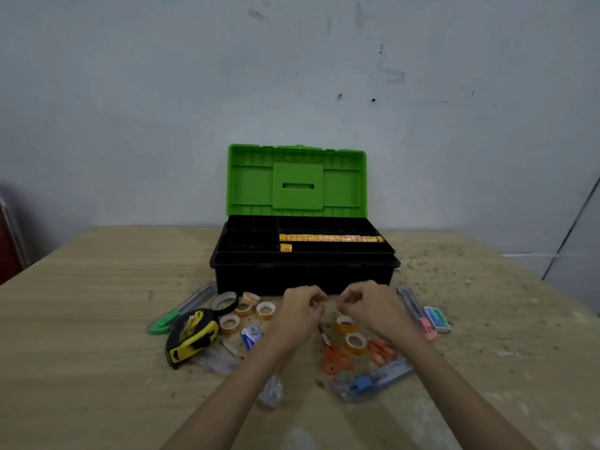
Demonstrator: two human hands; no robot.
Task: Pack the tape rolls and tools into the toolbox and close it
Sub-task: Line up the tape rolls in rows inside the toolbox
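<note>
Orange-yellow tape already fills part of the toolbox [304,254]: a long row of rolls [331,238] lies side to side in a tray compartment, its axis running left to right, and one more roll [285,247] sits in the compartment just nearer the person. The green lid [297,180] stands upright at the back, so the box is open and packing is, by my judgement, only partly done.

Both hands hover close together just in front of the box's near wall, above the desk [81,303]. The left hand [300,308] has its fingers curled inward, and so has the right hand [363,303]; the fingertips of the two nearly meet. Motion blur hides whether either pinches something small, so I cannot tell if they hold anything.

The loose rolls lie on either side. Just below and toward the person from the right hand sit two tape rolls [350,334], lying flat with their holes upward, between two pairs of orange scissors [337,355]. Left of the left hand is a cluster of small rolls [256,310] beside a black tape roll [224,303] and a yellow tape measure [191,334]. The right hand is nearer the pair, the left nearer the cluster.

The half-empty compartment lies straight ahead of and above both hands, so any roll picked up would likely travel forward over the box wall.
</note>
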